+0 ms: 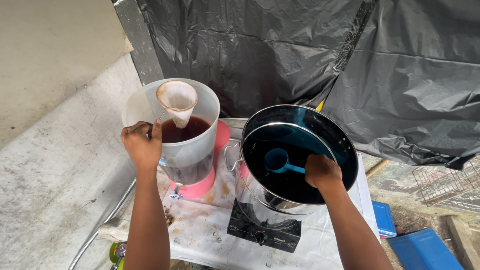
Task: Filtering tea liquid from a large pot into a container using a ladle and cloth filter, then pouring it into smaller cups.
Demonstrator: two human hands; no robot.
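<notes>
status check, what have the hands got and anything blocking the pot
Left hand holds cloth strainer over the dispenser jug. Right hand holds blue ladle inside steel pot. Nothing in the way.

The big steel pot (280, 200) and the white jug (192, 150) stand close together, with only a thin gap between them. A black sheet (260, 50) blocks the back.

Soft daylight, sharp focus (edges bowed)
</notes>
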